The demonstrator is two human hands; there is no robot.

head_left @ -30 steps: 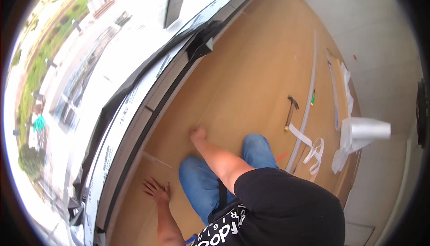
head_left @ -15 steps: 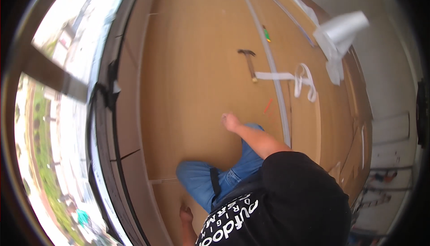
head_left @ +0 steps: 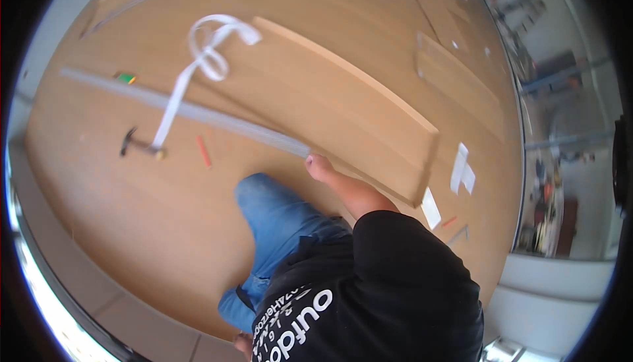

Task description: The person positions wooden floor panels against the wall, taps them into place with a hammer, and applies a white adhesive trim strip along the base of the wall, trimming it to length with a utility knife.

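My right hand [head_left: 319, 167] is closed in a fist beside the near end of a long grey strip [head_left: 231, 123] that lies across the brown floor. Whether the fingers hold anything is hidden. At the lower edge, next to my bent leg, only a small part of my left hand [head_left: 242, 345] shows, and its fingers cannot be made out. A claw hammer [head_left: 142, 146] lies to the left, its handle touching the end of a white band [head_left: 173, 108] that curls into loops farther off. Between hammer and knee is a thin orange-red stick [head_left: 204, 151].
A long brown panel with a raised edge [head_left: 356, 118] lies beyond the grey strip. Past it are white pieces [head_left: 460, 169] and a thin grey tool [head_left: 459, 233]. A small green and yellow object [head_left: 125, 78] sits far left. Glass panes [head_left: 547, 138] stand at the right.
The view has swung to the right, so the hammer and white band now appear farther left. My right fist has come to the grey strip. Less of my left hand shows.
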